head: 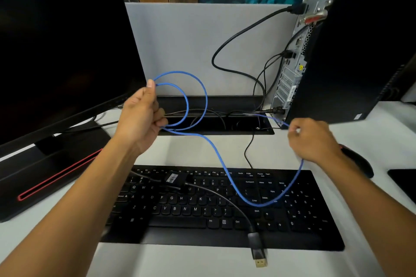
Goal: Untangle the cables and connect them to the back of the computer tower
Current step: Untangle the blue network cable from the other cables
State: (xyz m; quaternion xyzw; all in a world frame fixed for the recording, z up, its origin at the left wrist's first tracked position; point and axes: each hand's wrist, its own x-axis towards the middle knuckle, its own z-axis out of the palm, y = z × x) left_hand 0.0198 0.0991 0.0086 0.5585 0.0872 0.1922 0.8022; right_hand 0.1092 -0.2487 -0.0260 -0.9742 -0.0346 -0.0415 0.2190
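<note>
The left hand (140,117) has its grip curled round two loops of the blue cable (216,153) at centre frame; the right hand (313,139), centre right, pinches its far end just below the computer tower (351,56). The cable sags across the keyboard (202,207); it looks light and limp but springy, best held near the plug. Black cables (236,36) already hang from the tower's rear panel, and an adapter cable (257,252) lies over the keyboard on the table (202,148), likely to snag.

An office desk: monitor (63,51), keyboard (225,207), grey partition (191,40).
</note>
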